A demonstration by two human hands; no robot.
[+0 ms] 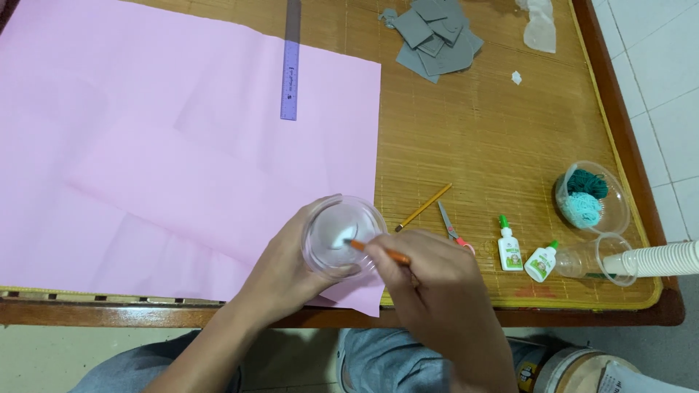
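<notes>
My left hand (280, 273) grips a clear plastic cup (342, 234) that stands upside down on a large pink paper sheet (167, 153), near the sheet's front right corner. My right hand (437, 291) holds an orange pencil (378, 251), and its tip rests against the cup's edge on the paper. Both hands are at the table's front edge.
A purple ruler (290, 73) lies on the pink sheet. On the bamboo mat (495, 138) lie a second pencil (424, 207), scissors (451, 227), two small glue bottles (510, 249), grey card pieces (437, 36), a clear cup of teal yarn (586, 196) and a stack of white paper cups (655, 260).
</notes>
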